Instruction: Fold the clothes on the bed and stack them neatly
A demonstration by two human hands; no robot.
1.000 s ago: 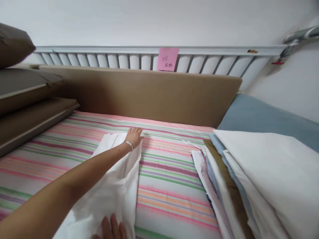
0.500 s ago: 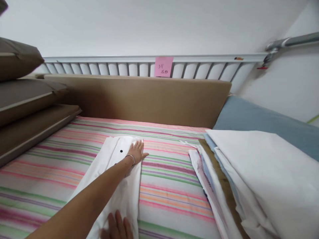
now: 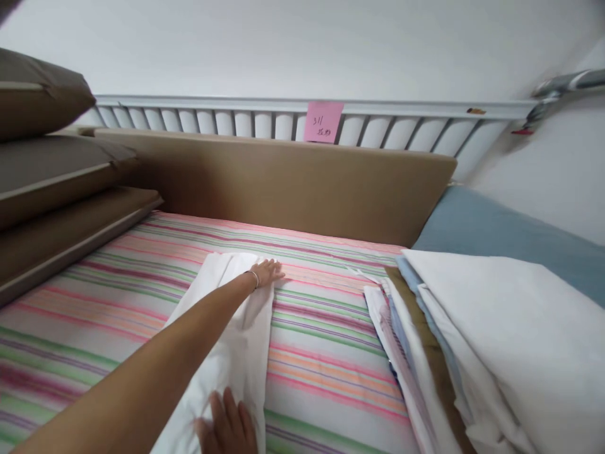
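Note:
A folded white garment [image 3: 236,353] lies lengthwise on the striped cloth [image 3: 326,378]. My left hand [image 3: 268,272], with a thin bracelet at the wrist, rests at the garment's far right corner, fingers slightly apart and holding nothing. Its forearm crosses over the garment from the lower left and hides part of it. Near the bottom edge, my right hand [image 3: 227,425] lies palm down on the near part of the garment, fingers apart; its wrist is out of view.
To the right is a pile of folded clothes [image 3: 515,315], white on top. Brown padded cushions [image 3: 61,221] are stacked at the left. A brown board [image 3: 283,183] stands behind, before a white radiator [image 3: 236,120] bearing a pink note [image 3: 324,122]. Blue-grey fabric [image 3: 501,227] lies at the back right.
My left hand has shifted slightly along the garment's far edge, and the black button seen before is now hidden. My right hand has moved a little right. The view has shifted slightly.

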